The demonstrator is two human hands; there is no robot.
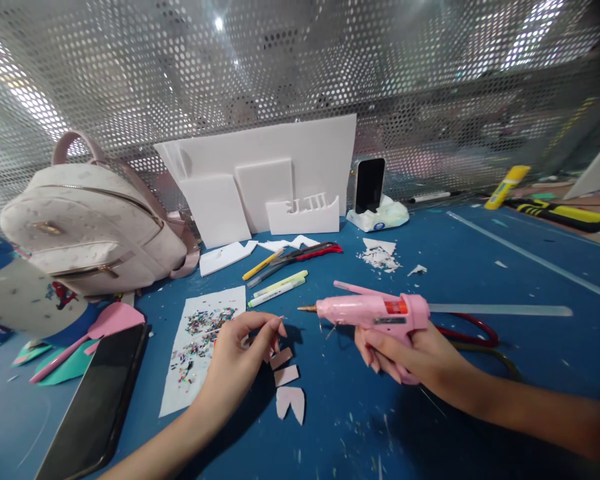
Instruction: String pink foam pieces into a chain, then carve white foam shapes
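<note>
My right hand [410, 350] is wrapped round the handle of a pink glue gun [360, 310]. Its metal nozzle points left, and a clear glue stick [500, 310] juts out of its back. Across from the nozzle, my left hand [247, 350] is closed with thumb and fingertips pinched; anything between them is too small to make out. Beneath and beside those fingers lie pale pink foam pieces [287, 376], and a notched pink piece [291, 404] is nearer to me. A white sheet with many small coloured bits [230, 299] lies partly behind my left hand.
Markers [279, 291] and a red-handled cutter [320, 251] lie beyond my hands. White foam boards [215, 210] lean against the perforated metal screen. On the left are a backpack [95, 220] and a dark phone [97, 400]. Another phone [369, 185] stands by a tissue pack [380, 217].
</note>
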